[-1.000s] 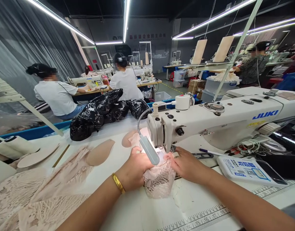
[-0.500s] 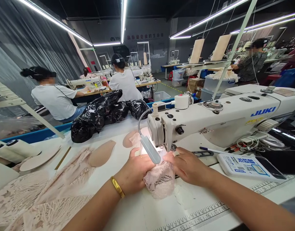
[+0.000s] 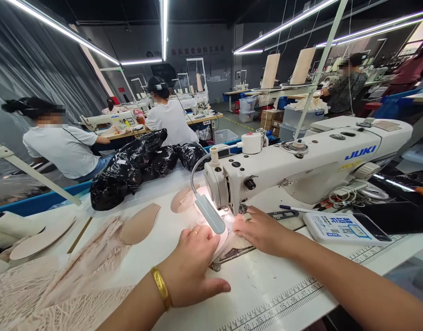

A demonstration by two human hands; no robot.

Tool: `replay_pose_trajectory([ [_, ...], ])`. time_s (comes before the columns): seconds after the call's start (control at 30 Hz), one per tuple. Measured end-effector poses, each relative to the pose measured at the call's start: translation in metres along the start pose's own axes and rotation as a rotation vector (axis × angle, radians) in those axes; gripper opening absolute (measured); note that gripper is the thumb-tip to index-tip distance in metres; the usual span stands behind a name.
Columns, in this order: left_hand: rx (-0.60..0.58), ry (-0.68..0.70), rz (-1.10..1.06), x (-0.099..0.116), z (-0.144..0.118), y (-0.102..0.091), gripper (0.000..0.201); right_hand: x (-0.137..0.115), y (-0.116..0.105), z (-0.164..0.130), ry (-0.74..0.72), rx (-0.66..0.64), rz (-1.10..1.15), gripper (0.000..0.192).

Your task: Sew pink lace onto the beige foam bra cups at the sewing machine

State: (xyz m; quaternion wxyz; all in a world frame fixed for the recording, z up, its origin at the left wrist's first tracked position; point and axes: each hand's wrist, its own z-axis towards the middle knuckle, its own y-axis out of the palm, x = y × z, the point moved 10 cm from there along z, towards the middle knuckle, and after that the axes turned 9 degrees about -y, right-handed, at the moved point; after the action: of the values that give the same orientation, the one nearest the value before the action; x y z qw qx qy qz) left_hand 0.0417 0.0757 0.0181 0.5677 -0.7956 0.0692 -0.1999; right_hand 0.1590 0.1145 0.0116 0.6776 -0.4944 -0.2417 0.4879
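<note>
The pale pink lace fabric (image 3: 228, 243) lies under the needle end of the white sewing machine (image 3: 283, 161). My left hand (image 3: 194, 266) rests flat beside it, thumb spread out, fingertips touching the pale piece near the lamp. My right hand (image 3: 266, 232) is closed at the fabric's right side, fingertips pressed together on it close to the needle. A grey lamp head (image 3: 211, 214) on a bendy neck lights this spot and hides part of the fabric and the needle area. Behind the lamp sits a beige cup-shaped pad (image 3: 178, 202).
Another beige pad (image 3: 140, 224) and spread lace pieces (image 3: 83, 266) lie to the left. Black plastic bags (image 3: 128, 168) stand behind. To the right are a phone (image 3: 349, 227), a pen (image 3: 290, 208) and thread snips (image 3: 282, 214). Co-workers sit at machines further back.
The view has shifted to the right. My left hand has loosened from the bunched lace, its thumb now stretched out. The lace no longer bulges toward me; it lies flatter beneath the machine.
</note>
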Motion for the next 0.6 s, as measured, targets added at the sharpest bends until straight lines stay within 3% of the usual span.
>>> replay_pose_trajectory([
  [0.07,-0.061,0.057,-0.037,-0.001,-0.005,-0.001,0.062,0.001,-0.006,0.001,0.009,-0.025,0.077,0.028],
  [0.17,-0.077,0.096,-0.060,-0.004,-0.002,-0.001,0.048,0.002,-0.005,0.003,0.021,-0.082,0.174,0.034],
  [0.37,0.047,0.166,0.009,0.000,0.013,0.004,0.019,0.018,0.006,-0.001,0.118,-0.136,0.206,0.035],
  [0.5,0.091,0.246,-0.004,0.002,0.015,0.005,0.025,0.019,-0.002,-0.001,0.097,-0.061,0.329,0.042],
  [0.6,0.161,0.260,0.017,-0.007,0.019,0.005,0.031,0.016,-0.001,0.001,0.060,-0.025,0.278,0.041],
])
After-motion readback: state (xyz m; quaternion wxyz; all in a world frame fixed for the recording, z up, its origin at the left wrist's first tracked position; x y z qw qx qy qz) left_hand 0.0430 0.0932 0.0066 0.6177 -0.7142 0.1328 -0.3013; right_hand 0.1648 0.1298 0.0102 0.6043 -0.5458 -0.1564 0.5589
